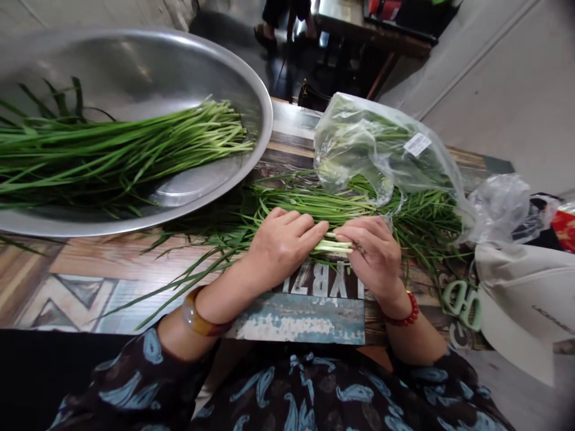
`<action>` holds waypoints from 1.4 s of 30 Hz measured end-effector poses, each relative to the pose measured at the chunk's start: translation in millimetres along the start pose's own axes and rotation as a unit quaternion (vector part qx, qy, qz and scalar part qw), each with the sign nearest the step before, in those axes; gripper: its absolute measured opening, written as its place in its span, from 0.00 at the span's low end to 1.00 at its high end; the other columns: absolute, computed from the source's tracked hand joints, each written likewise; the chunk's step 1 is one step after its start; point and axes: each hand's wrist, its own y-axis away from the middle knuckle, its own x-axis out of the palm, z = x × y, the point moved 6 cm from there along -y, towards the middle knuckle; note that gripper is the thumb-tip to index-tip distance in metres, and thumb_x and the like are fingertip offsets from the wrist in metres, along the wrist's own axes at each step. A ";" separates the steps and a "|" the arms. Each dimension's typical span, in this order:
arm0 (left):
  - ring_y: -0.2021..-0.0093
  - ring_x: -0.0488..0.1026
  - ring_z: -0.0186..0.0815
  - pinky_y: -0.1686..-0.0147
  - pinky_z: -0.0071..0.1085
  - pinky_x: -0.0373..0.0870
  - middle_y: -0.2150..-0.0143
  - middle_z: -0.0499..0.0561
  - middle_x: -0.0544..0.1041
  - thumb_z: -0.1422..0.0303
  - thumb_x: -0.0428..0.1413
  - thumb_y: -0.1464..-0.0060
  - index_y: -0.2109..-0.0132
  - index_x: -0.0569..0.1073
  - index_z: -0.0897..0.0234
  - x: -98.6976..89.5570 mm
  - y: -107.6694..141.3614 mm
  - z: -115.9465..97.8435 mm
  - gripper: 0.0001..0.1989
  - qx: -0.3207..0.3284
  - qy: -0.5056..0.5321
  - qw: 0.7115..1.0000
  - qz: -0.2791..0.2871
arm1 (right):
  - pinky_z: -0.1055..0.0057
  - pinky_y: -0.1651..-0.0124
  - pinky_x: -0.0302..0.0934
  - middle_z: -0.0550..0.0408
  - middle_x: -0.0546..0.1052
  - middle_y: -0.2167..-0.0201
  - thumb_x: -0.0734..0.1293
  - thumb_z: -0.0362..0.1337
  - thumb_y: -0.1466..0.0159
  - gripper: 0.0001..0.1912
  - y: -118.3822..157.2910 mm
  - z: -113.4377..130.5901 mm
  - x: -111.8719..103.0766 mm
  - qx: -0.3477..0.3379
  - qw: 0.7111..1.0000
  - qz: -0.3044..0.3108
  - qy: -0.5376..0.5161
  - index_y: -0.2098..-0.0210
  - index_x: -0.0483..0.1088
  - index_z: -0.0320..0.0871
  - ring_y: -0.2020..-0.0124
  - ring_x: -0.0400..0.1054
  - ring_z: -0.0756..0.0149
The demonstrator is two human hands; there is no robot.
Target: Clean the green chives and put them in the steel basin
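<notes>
Head view, looking down past dark sleeves point(135, 383) with blue motifs at a wood-patterned counter point(296, 320). Clasping a small bunch of chives point(335, 246) in the left hand point(287, 239), with the grip folded over the stalks and the pale ends poking out to the right. Meeting those ends with the right hand point(375, 251), with the grip pinching them between thumb and fingers. Holding the bunch over the middle of the counter, on the near side of a loose pile point(309, 203) of chives. Wearing an amber bangle point(193, 317) on the left wrist and a red bead bracelet point(406, 311) on the right.

Showing, at the upper left, a large steel basin point(265, 120) bearing a thick bundle point(179, 140) of chives, with pale ends pointing right. Showing, beyond the right hand, a clear bag point(359, 129) with a white label point(417, 144), containing more chives and overlapping the pile. Showing, farther right, crumpled plastic point(498, 206), something red point(566, 224) at the edge and a white cap point(516, 287). Including, in the background, a person's feet point(266, 35) on a dark floor.
</notes>
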 end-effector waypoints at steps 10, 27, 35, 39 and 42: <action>0.72 0.67 0.32 0.72 0.33 0.58 0.72 0.48 0.73 0.71 0.46 0.33 0.54 0.71 0.66 1.8 3.3 -12.9 0.10 0.016 0.000 1.000 -0.018 | 0.67 0.61 0.63 0.57 0.72 0.70 0.64 0.42 0.32 0.09 9.7 -15.2 21.4 0.264 0.930 -0.071 -0.247 0.69 0.70 0.47 0.67 0.66 0.66; 0.69 0.69 0.34 0.69 0.34 0.56 0.68 0.50 0.76 0.73 0.49 0.35 0.47 0.70 0.63 0.4 5.9 -5.6 0.12 0.027 -0.025 0.999 -0.031 | 0.65 0.58 0.65 0.56 0.75 0.64 0.69 0.38 0.38 0.05 0.8 -28.2 -2.3 0.198 0.961 -0.031 -0.193 0.62 0.71 0.48 0.63 0.69 0.65; 0.72 0.69 0.35 0.71 0.33 0.60 0.70 0.50 0.74 0.75 0.45 0.36 0.52 0.71 0.67 9.3 1.8 -14.5 0.12 0.029 -0.010 0.999 0.039 | 0.65 0.61 0.63 0.59 0.75 0.75 0.69 0.37 0.38 0.09 -4.4 -9.8 3.3 0.130 0.983 -0.013 -0.128 0.75 0.70 0.47 0.70 0.68 0.66; 0.72 0.69 0.35 0.72 0.31 0.61 0.70 0.50 0.74 0.75 0.46 0.38 0.60 0.72 0.64 14.6 3.4 -9.4 0.10 -0.009 0.028 0.995 0.090 | 0.70 0.65 0.60 0.60 0.71 0.76 0.65 0.44 0.33 0.14 3.6 -38.6 -9.7 0.234 0.946 -0.128 -0.183 0.74 0.69 0.45 0.72 0.66 0.70; 0.71 0.69 0.33 0.72 0.28 0.61 0.68 0.49 0.75 0.70 0.48 0.37 0.59 0.72 0.63 6.0 2.7 9.3 0.08 -0.107 0.113 0.986 0.052 | 0.71 0.65 0.60 0.60 0.67 0.78 0.59 0.49 0.30 0.22 8.7 -60.6 -24.8 0.256 0.924 -0.210 -0.191 0.77 0.66 0.44 0.74 0.64 0.71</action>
